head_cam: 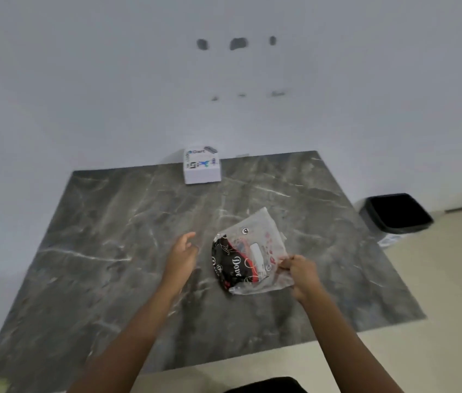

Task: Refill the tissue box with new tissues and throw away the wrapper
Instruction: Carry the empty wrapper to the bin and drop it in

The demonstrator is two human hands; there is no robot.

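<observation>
Your R hand [299, 272] pinches wrapper [252, 255] at its 4 o'clock edge; wrapper lies mid-table [105, 236], looks flat, contents unclear. L hand [181, 255] open, holds nothing, just beside it at 9. Box [202, 165] at 12, far edge. Bin [397, 212] at 2, on floor, black-lined.

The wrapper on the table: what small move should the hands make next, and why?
Probably bring the left hand onto the wrapper's dark end to steady it. The right hand already pinches the clear edge, but the left hand is open and apart from it. The pack looks unopened, and the box stands far back.
</observation>
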